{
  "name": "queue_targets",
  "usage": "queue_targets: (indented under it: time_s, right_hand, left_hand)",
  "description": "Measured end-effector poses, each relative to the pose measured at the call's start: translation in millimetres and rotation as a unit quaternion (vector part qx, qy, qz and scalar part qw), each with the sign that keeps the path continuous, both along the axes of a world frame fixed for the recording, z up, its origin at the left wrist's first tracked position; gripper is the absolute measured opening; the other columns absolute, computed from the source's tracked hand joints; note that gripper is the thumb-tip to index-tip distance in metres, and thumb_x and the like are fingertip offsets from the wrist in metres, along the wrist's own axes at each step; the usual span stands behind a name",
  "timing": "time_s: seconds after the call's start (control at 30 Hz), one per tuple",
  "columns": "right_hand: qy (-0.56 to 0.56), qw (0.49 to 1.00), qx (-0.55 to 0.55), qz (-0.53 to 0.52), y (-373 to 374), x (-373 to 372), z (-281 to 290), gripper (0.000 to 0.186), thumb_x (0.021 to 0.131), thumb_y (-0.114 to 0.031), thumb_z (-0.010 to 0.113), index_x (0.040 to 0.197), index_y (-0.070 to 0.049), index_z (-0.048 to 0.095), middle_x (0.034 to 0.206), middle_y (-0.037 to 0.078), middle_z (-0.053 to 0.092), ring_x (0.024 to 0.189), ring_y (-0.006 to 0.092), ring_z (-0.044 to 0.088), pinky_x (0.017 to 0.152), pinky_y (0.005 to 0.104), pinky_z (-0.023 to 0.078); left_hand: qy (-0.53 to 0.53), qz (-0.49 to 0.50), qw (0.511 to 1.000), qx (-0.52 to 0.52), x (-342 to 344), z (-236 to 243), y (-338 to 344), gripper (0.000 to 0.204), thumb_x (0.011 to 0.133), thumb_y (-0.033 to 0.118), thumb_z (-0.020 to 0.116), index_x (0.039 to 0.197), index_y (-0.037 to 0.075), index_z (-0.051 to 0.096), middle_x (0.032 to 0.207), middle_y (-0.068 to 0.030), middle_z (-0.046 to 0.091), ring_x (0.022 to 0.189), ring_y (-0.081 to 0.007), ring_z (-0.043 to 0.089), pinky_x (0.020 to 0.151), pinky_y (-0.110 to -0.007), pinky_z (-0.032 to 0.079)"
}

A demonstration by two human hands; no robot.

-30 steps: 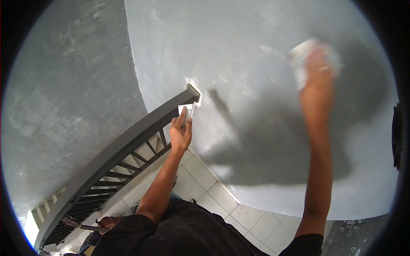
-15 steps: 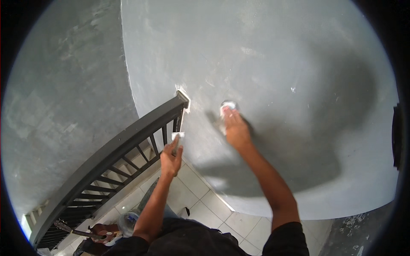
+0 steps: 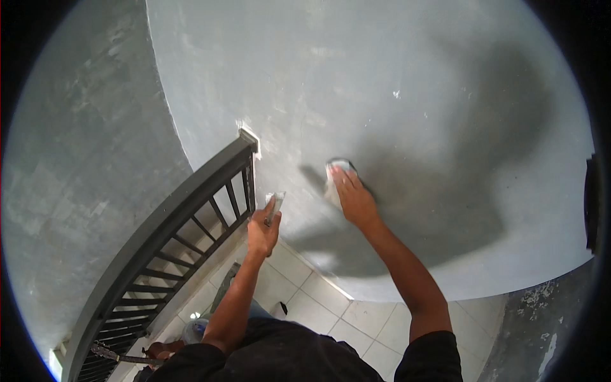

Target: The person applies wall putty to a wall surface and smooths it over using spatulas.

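My left hand [image 3: 263, 234] is wrapped round a putty knife [image 3: 278, 201], its blade pointing up and smeared with white. It is just right of the railing's end, in front of the wall. Farther right, my right hand [image 3: 356, 200] lies with fingers stretched over a pale, flat pad [image 3: 333, 181] against the grey wall [image 3: 407, 146]. A darker rim shows above the fingertips; whether the pad is cloth or sandpaper I cannot make out. Lighter scuffs and small white spots mark the wall's surface.
A dark metal railing [image 3: 172, 204] curves up from the lower left, meeting the wall at a white-patched end. Below are pale floor tiles [image 3: 318, 299], a guitar [image 3: 127, 358] and a clear rounded container [image 3: 194, 330]. A darker grey wall [image 3: 83, 159] stands at left.
The view has shifted, so the railing sits farther left. My left hand has moved right of the railing's end, tilting the putty knife. My right hand stays on the wall with the pad.
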State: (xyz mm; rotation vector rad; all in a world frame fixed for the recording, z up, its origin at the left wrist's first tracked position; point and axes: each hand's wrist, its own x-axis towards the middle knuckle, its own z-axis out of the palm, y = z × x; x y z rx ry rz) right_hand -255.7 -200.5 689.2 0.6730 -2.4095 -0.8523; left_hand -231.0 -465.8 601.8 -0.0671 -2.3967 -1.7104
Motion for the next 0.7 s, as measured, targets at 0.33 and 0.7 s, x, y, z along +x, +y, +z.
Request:
queue_targets:
  time_s: [0.33,0.7]
  right_hand:
    - [0.415,0.890,-0.183,-0.041,81,78,267,0.057,0.089,-0.001,0.047,0.145,-0.006,0.044,0.154,0.014,0.039,0.146,0.0297,0.031,0.118,0.0511,0.020]
    - [0.500,0.851,-0.152,-0.060,133,124,285,0.044,0.097,-0.008,0.053,0.141,-0.007,0.051,0.149,0.011,0.047,0.141,0.0330,0.039,0.116,0.0515,0.026]
  left_hand:
    - [0.207,-0.053,0.976,0.053,-20,96,43,0.051,0.089,0.008,0.067,0.138,0.014,0.057,0.084,-0.0156,0.058,0.071,-0.0234,0.057,0.066,-0.034,0.049]
    - [0.300,-0.042,0.942,0.146,-46,134,172,0.053,0.095,0.005,0.061,0.145,0.013,0.048,0.086,-0.0080,0.045,0.072,-0.0145,0.043,0.062,-0.026,0.042]
